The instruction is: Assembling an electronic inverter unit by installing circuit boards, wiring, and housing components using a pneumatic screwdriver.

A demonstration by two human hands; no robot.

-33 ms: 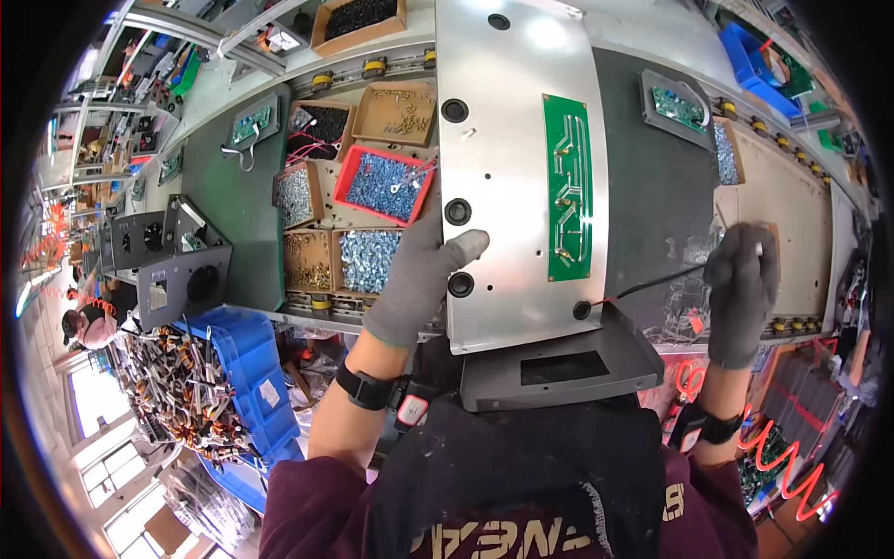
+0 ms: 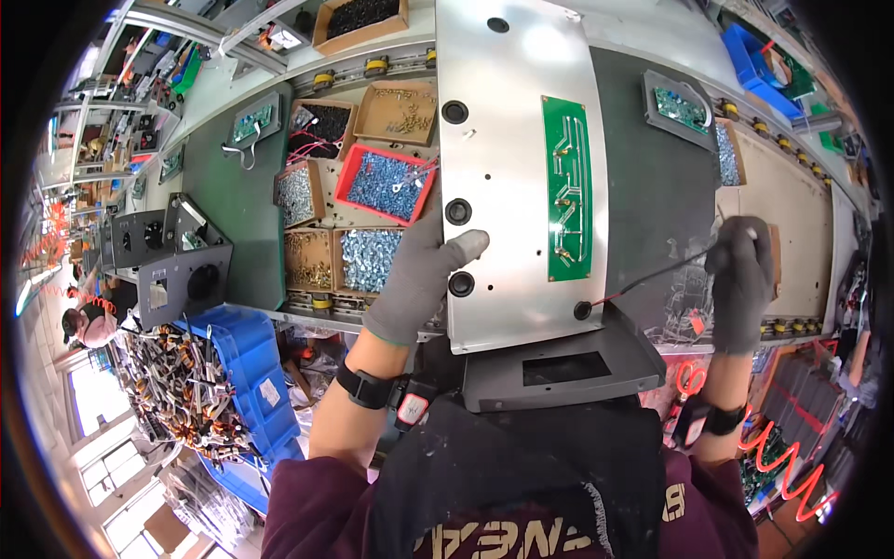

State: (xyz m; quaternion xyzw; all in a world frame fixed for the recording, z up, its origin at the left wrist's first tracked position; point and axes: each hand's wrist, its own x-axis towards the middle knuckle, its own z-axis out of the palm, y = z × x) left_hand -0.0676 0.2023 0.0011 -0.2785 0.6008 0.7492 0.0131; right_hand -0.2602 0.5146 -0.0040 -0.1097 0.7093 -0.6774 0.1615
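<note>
A long bare-metal panel with black rubber grommets and a green circuit board on its face stands before me. My left hand, in a grey glove, grips its left edge, thumb lying on the face and the other fingers hidden behind. A dark cable, partly red near the panel, runs out of the lower right grommet to my right hand. That gloved hand is closed around the cable's end, well right of the panel. Under the panel's lower edge sits a dark grey metal tray-like part with a rectangular cutout.
A red bin and several cardboard boxes of screws and small hardware stand left of the panel. Dark mats carry circuit-board assemblies. Black metal casings and a blue crate are at left. A person is at far left.
My right hand has shifted slightly up, its fingers turned a little. The cable between it and the panel lies at a somewhat steeper slant. My left hand stays put.
</note>
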